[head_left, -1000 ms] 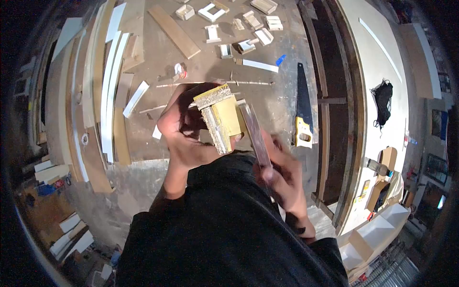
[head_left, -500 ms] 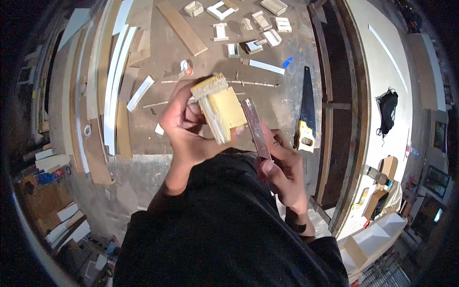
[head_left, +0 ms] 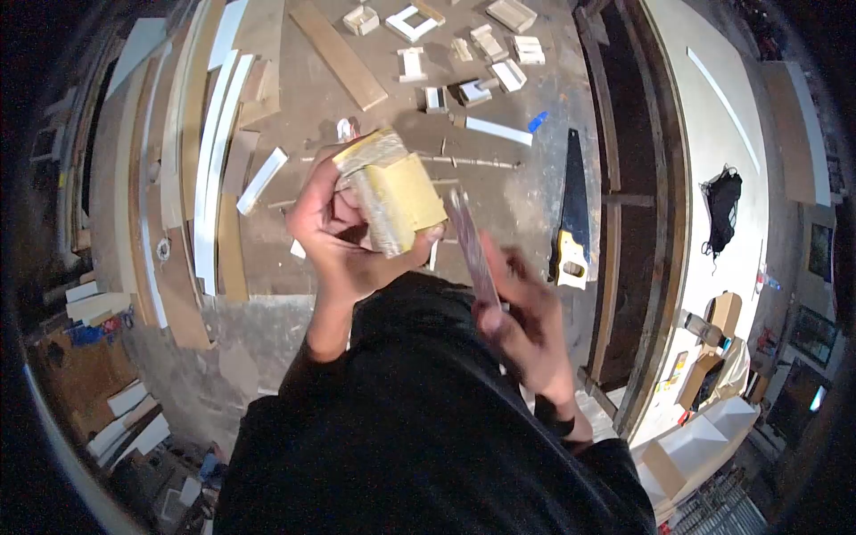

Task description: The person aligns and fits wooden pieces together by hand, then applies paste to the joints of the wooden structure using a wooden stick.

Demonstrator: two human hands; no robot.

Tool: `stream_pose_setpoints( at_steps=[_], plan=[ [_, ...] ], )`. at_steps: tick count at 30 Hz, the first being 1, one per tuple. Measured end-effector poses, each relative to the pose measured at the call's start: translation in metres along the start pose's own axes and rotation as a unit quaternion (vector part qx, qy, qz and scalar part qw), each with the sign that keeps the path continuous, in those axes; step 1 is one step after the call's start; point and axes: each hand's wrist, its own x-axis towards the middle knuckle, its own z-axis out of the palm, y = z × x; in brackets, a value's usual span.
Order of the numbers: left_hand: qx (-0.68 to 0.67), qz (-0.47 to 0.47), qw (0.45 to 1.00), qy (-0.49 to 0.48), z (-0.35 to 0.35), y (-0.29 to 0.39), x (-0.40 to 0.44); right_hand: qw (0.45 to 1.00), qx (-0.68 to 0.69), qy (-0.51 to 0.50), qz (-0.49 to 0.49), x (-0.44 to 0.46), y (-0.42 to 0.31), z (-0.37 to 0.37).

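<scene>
My left hand is wrapped round a small wooden piece with pale yellow faces and layered, rough-looking edges, raised above the table. In my right hand is a narrow, flat reddish-brown bar, gripped near its lower end and blurred by motion. The bar's upper end points up beside the wooden piece's right edge, with a small gap between them. Its exact kind cannot be made out. Behind the hands lies the brown tabletop.
Several small wooden frames and boxes, one a square frame, lie at the far side. A handsaw rests at right, near a blue object. Long boards line the left; a plank lies far left of centre.
The wooden piece has shifted slightly left and up and turned a little in my left hand. My right hand and the bar have moved slightly left and are now blurred.
</scene>
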Motion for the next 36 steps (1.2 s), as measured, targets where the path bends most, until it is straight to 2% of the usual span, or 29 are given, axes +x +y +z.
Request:
stream_pose_setpoints(
  at_steps=[1, 2, 3, 4, 7, 9, 11, 14, 17, 19, 21, 25, 28, 29, 30, 32, 33, 34, 36],
  plan=[
    [0.031, 0.012, 0.999, 0.009, -0.004, -0.003, 0.008, 1.000, -0.012, -0.004, -0.015, 0.002, 0.000, 0.002],
    [0.056, 0.066, 0.996, 0.018, -0.005, -0.004, 0.012, 1.000, 0.003, -0.017, 0.002, 0.000, -0.002, 0.001],
    [0.058, 0.061, 0.996, 0.018, -0.007, -0.003, 0.010, 1.000, 0.006, -0.019, 0.006, 0.005, -0.005, 0.002],
    [0.052, 0.002, 0.997, 0.052, -0.008, 0.000, 0.008, 0.999, 0.035, -0.023, 0.009, 0.012, -0.009, 0.002],
    [0.092, -0.061, 0.990, 0.085, -0.012, 0.004, 0.018, 0.998, 0.038, -0.042, -0.010, 0.016, -0.005, -0.004],
    [0.090, 0.100, 0.988, 0.077, -0.015, 0.001, 0.027, 0.999, 0.036, -0.001, 0.000, 0.007, -0.001, -0.004],
    [0.117, 0.088, 0.986, 0.076, -0.019, 0.003, 0.024, 0.997, 0.072, 0.029, 0.027, 0.005, 0.000, -0.001],
    [0.128, 0.135, 0.980, 0.067, -0.019, -0.001, 0.025, 0.998, 0.047, 0.032, 0.000, 0.015, -0.008, 0.003],
    [0.104, 0.085, 0.989, 0.061, -0.013, -0.001, 0.022, 0.999, -0.009, -0.012, -0.042, 0.023, -0.010, 0.005],
    [0.067, 0.117, 0.989, 0.055, -0.005, -0.002, 0.021, 0.999, 0.020, 0.025, -0.023, 0.025, -0.011, 0.007],
    [0.065, 0.140, 0.987, 0.054, -0.002, -0.001, 0.023, 0.995, -0.077, -0.023, -0.051, 0.028, -0.011, -0.001],
    [0.049, 0.147, 0.984, 0.082, 0.004, -0.004, 0.021, 1.000, 0.015, -0.011, -0.008, 0.030, -0.013, 0.000],
    [0.064, 0.094, 0.990, 0.082, 0.001, -0.005, 0.025, 0.995, 0.101, 0.002, 0.010, 0.023, -0.009, 0.005],
    [0.060, 0.080, 0.991, 0.085, 0.000, -0.006, 0.028, 0.996, 0.087, -0.013, 0.005, 0.024, -0.005, 0.002],
    [0.066, 0.107, 0.989, 0.083, 0.002, -0.005, 0.025, 0.997, 0.072, -0.029, -0.001, 0.027, -0.003, -0.001],
    [0.005, 0.116, 0.985, 0.130, 0.007, -0.011, 0.014, 0.997, 0.075, -0.026, 0.016, 0.029, -0.004, 0.003],
    [-0.025, 0.122, 0.980, 0.153, 0.009, -0.013, 0.010, 0.999, 0.026, -0.044, -0.015, 0.030, 0.002, 0.002],
    [0.052, 0.095, 0.985, 0.131, -0.004, -0.010, 0.012, 0.997, -0.023, -0.060, -0.048, 0.031, 0.009, 0.001],
    [0.099, 0.103, 0.982, 0.126, -0.017, -0.005, 0.016, 0.998, 0.033, -0.050, -0.027, 0.027, 0.014, 0.008]
  ],
)
